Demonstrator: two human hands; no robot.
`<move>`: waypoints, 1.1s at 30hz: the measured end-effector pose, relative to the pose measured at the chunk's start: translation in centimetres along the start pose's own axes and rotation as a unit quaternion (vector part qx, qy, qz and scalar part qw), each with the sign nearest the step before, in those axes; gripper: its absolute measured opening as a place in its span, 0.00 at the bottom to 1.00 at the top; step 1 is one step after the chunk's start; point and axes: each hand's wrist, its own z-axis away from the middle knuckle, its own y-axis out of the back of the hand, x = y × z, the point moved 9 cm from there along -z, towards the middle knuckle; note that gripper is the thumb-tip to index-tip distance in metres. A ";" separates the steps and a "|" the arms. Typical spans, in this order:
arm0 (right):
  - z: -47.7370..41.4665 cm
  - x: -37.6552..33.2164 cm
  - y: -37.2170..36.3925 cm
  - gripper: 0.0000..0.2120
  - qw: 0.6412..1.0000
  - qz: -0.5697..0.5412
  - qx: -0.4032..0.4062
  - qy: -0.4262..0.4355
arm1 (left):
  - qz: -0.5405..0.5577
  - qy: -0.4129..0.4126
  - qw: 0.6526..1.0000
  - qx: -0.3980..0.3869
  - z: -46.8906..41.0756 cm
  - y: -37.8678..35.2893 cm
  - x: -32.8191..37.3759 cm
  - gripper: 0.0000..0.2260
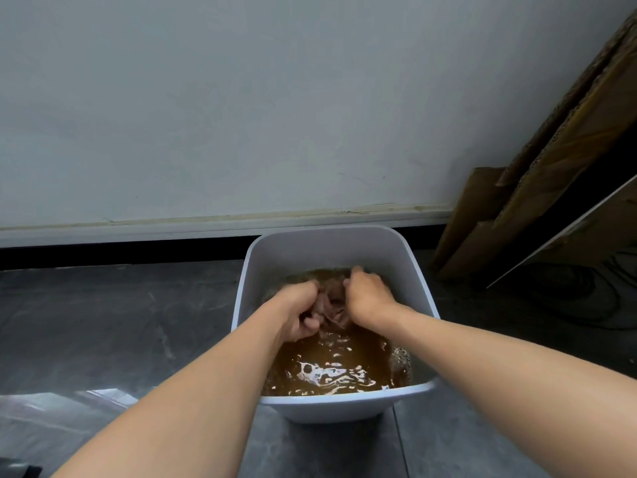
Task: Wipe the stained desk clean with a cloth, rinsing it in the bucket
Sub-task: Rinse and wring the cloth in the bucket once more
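Note:
A white square bucket (331, 243) stands on the dark floor by the wall, filled with murky brown water (337, 367). Both my hands are down inside it, just above the water's surface. My left hand (298, 312) and my right hand (367, 294) both grip a wet brownish-pink cloth (331, 307) bunched up between them. Most of the cloth is hidden by my fingers. The desk is not in view.
A grey wall (241, 115) with a white skirting board runs behind the bucket. Flattened cardboard sheets (551, 174) lean in the right corner, with dark cables (579, 298) lying on the floor below them. Dark grey floor tiles (103, 322) spread to the left.

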 end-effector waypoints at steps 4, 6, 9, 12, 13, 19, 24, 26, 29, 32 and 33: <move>0.9 -1.6 -2.8 0.24 0.981 0.151 -0.090 0.087 | -0.129 -0.092 0.979 0.132 -0.2 1.7 0.7 0.09; 1.0 -1.4 -4.3 0.28 0.972 0.172 -0.134 0.087 | -0.250 -0.095 0.951 0.155 -0.5 1.9 0.6 0.16; 1.0 -1.1 -6.1 0.29 0.978 0.089 -0.187 0.026 | -0.316 -0.079 0.938 0.117 -0.1 1.1 0.2 0.11; 1.3 -1.2 -5.5 0.22 0.988 -0.039 -0.144 -0.039 | -0.259 -0.072 0.959 0.088 -0.6 0.8 0.2 0.10; 1.4 -1.3 -5.0 0.17 0.989 -0.076 -0.118 -0.055 | -0.242 -0.067 0.965 0.082 -0.7 0.7 0.1 0.10; 2.8 -2.9 -1.6 0.15 0.973 -0.216 0.020 -0.083 | -0.082 -0.037 0.989 0.119 -0.6 2.1 -0.3 0.13; 2.1 -1.9 0.1 0.10 0.959 -0.258 0.098 -0.064 | -0.031 -0.093 0.995 -0.011 1.3 -1.2 1.1 0.17; 1.8 -1.2 0.8 0.14 0.949 -0.288 0.102 -0.084 | -0.034 -0.099 0.993 -0.049 1.0 -1.8 1.4 0.20; 1.0 0.6 1.1 0.11 0.950 -0.273 0.070 -0.135 | -0.045 -0.065 0.992 -0.098 0.6 -2.0 1.2 0.20; 0.2 1.3 1.0 0.15 0.938 -0.318 -0.024 -0.138 | -0.173 -0.093 0.977 -0.082 1.5 -0.9 2.4 0.16; 0.0 1.3 1.3 0.19 0.939 -0.316 -0.037 -0.134 | -0.238 -0.104 0.964 -0.062 1.7 -0.4 2.7 0.17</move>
